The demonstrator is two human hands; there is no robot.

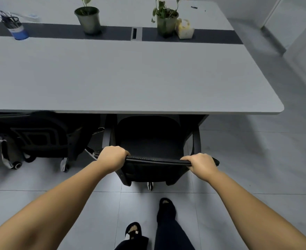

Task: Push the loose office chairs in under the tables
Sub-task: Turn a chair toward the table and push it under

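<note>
Gripping the backrest top, the left hand (pixel 112 157) and right hand (pixel 201 164) held the office chair (pixel 150 139). Its armrests (pixel 196 141) ahead of the hands could likely catch the worktop (pixel 130 78) edge.

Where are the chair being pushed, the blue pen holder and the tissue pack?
black office chair (pixel 148 141): head view, on the seat.
blue pen holder (pixel 19 32): head view, on its side wall.
tissue pack (pixel 184 30): head view, on its front face.

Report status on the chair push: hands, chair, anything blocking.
Left hand and right hand both gripping the backrest top of the black chair. Seat partly under the table, backrest not yet in. Neighbouring chair alongside on the left, nothing visibly blocking.
</note>
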